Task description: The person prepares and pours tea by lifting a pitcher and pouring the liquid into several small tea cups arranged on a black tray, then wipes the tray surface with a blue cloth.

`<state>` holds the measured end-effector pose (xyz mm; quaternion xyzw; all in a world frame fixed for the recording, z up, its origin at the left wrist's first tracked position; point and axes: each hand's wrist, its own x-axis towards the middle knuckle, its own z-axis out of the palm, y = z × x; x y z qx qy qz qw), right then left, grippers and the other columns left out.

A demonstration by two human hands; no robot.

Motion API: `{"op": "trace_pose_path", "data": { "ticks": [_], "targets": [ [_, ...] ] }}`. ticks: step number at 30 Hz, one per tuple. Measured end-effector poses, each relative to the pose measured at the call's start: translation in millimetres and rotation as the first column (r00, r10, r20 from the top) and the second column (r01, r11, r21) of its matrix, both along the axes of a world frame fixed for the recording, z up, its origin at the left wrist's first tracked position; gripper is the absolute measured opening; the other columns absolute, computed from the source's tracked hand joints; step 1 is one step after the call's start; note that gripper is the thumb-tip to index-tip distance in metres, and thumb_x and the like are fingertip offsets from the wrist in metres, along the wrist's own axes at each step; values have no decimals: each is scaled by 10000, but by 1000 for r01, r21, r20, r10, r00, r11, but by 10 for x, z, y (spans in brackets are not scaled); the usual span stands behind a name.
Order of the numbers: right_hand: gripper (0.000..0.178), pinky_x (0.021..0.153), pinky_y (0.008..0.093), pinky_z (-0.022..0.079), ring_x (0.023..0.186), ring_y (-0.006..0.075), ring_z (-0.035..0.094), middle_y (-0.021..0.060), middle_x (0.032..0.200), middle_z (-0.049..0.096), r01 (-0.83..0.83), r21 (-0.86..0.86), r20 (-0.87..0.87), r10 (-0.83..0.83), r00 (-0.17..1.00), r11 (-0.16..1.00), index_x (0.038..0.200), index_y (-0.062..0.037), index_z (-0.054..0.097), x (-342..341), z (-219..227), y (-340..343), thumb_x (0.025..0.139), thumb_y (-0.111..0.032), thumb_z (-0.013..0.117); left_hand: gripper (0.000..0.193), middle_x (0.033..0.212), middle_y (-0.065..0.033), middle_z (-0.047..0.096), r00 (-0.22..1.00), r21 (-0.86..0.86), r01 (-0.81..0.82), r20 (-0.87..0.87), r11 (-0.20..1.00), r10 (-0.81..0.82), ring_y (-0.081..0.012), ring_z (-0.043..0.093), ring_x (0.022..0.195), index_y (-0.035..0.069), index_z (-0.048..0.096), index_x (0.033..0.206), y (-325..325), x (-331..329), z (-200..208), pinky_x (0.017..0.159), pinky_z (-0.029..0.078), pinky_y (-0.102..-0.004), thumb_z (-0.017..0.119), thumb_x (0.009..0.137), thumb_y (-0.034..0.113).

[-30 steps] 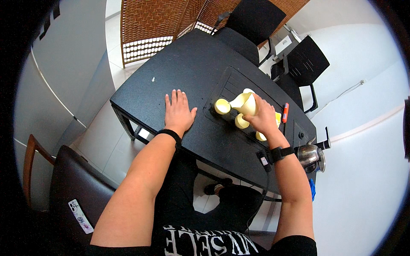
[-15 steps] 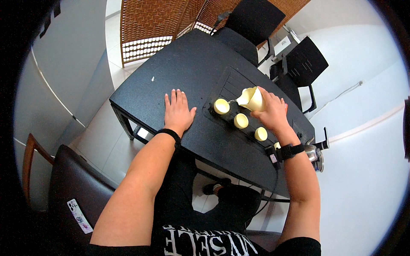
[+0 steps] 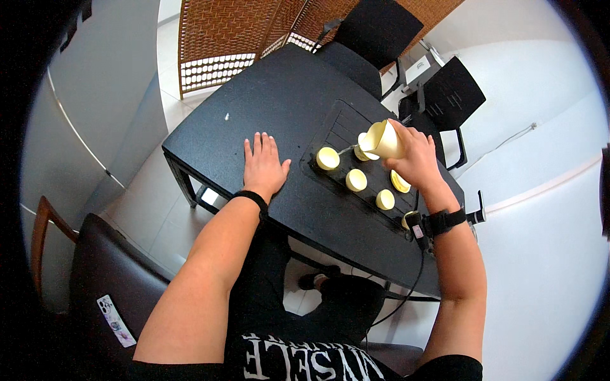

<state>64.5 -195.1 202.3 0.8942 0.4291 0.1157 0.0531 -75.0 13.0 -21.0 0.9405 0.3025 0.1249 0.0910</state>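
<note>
My right hand point(image 3: 416, 152) is wrapped round a pale yellow pitcher point(image 3: 384, 141), tilted with its mouth to the left over the black tea tray point(image 3: 337, 124). Partly hidden behind the pitcher is another pale yellow vessel point(image 3: 362, 152). A thin pale streak lies between that vessel and the leftmost small yellow cup point(image 3: 328, 159); I cannot tell if it is liquid. Nearer me in a row stand a second cup point(image 3: 356, 180), a third cup point(image 3: 385, 199) and another cup point(image 3: 407, 220), half covered by my wrist. Beneath my hand shows a round yellow piece point(image 3: 400, 182). My left hand point(image 3: 264, 166) lies flat on the table, fingers spread.
The black table point(image 3: 254, 101) has a small white speck at its left. Two black office chairs point(image 3: 381, 32) stand beyond it, before a woven screen point(image 3: 229, 38). A phone point(image 3: 115, 320) lies on a brown chair point(image 3: 121, 260). A cable hangs from my right wrist device point(image 3: 417, 231).
My right hand has moved slightly right with the pitcher, uncovering the other vessel and the round yellow piece. The pitcher's mouth is farther from the leftmost cup. My left hand stays put.
</note>
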Motion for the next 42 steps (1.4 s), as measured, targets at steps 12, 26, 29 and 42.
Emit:
{"op": "trace_pose_path", "data": {
  "ticks": [12, 26, 29, 42],
  "targets": [
    [792, 1099, 700, 241, 1179, 276, 552, 49, 1187, 612, -178, -129, 122, 194, 973, 975, 1399, -258, 494, -75, -29, 210, 671, -203, 800, 722, 1547, -192, 335, 1000, -6, 3, 9, 1000, -3, -333, 228, 1472, -39, 360, 1474, 3, -18, 19, 1207, 140, -515, 489, 968, 460],
    [711, 1084, 676, 285, 1138, 282, 571, 63, 1133, 625, -214, -33, 108, 216, 970, 976, 1352, -185, 527, -44, -625, 232, 688, -167, 779, 725, 1538, -197, 350, 1000, 7, 2, 31, 1000, -2, -342, 250, 1463, -45, 374, 1460, 1, 8, -38, 1201, 159, -520, 506, 959, 463],
    [790, 1067, 568, 358, 1126, 351, 590, 157, 1196, 634, 0, 193, -123, 24, 992, 981, 1381, -119, 484, -26, -695, -30, 667, -241, 799, 720, 1537, -188, 357, 1000, 32, -1, 17, 999, 1, -336, 253, 1462, -41, 379, 1459, 20, 9, -61, 1200, 163, -516, 501, 962, 467],
    [757, 1022, 361, 439, 1174, 220, 564, 110, 1242, 592, 633, 706, -698, 160, 698, 317, 1286, -32, 452, -859, -2077, -1171, 676, -132, 888, 716, 1538, -193, 358, 1000, 41, 7, -16, 999, -7, -333, 260, 1461, -33, 376, 1464, 40, 7, -20, 1201, 168, -517, 493, 965, 467]
  ]
}}
